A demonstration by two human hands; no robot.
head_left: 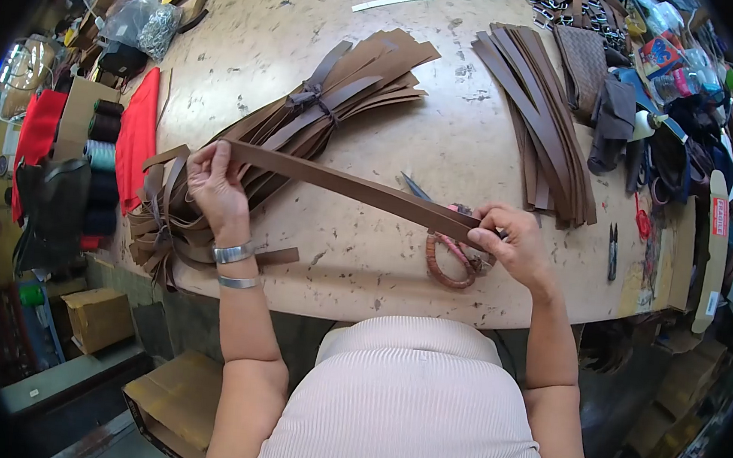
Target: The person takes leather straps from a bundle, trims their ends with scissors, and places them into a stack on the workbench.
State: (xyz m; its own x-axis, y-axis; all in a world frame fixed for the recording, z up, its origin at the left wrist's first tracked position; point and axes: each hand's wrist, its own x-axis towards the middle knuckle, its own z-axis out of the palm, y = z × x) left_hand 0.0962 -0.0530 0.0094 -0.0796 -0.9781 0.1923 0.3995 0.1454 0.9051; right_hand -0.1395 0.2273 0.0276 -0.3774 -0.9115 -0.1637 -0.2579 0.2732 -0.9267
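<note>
A long brown leather strip (344,186) is stretched between my two hands above the table. My left hand (217,185) pinches its left end between thumb and fingers. My right hand (512,240) is closed on the other end, where the strip appears doubled. Under that end lie scissors (449,274) with wrapped handles, their blades pointing up and left and partly hidden by the strip. A tied bundle of brown strips (352,86) lies behind my left hand. Another bundle of strips (156,221), tied and curled, sits beside my left wrist.
Loose brown strips (547,127) are stacked at the right on the worn table (362,285). A white ruler-like strip (427,0) lies at the back. Thread spools (104,139) and red material (139,138) line the left edge. Black-handled nippers (612,253) lie at the right.
</note>
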